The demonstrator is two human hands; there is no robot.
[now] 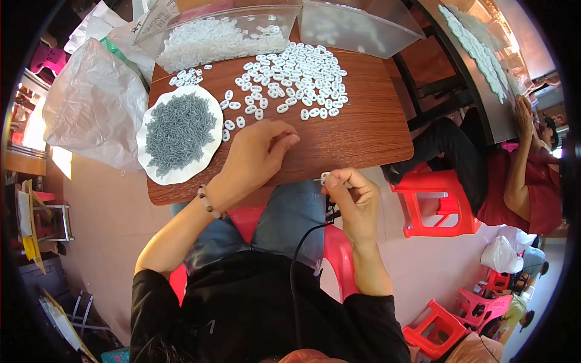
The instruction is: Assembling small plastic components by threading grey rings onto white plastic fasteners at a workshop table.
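My right hand (357,202) is just off the table's front edge. Its thumb and forefinger pinch a small white two-hole plastic piece (325,177), and a thin pin-like bit sticks out to the left of it. Over the table's front part, my left hand (257,151) is bent with its fingers curled toward the thumb; whatever its fingertips may hold is hidden. Left of that hand lies a scalloped white plate (144,158) heaped with small grey screws or plugs (181,130). Beyond the hands spreads a pile of white oval two-hole pieces (302,72).
Two clear plastic bins (227,39) (360,30) stand at the table's far side, the left one full of white parts. A large plastic bag (91,109) bulges at the left. Red stools (436,202) and a seated person (514,175) are to the right, by another table (466,66).
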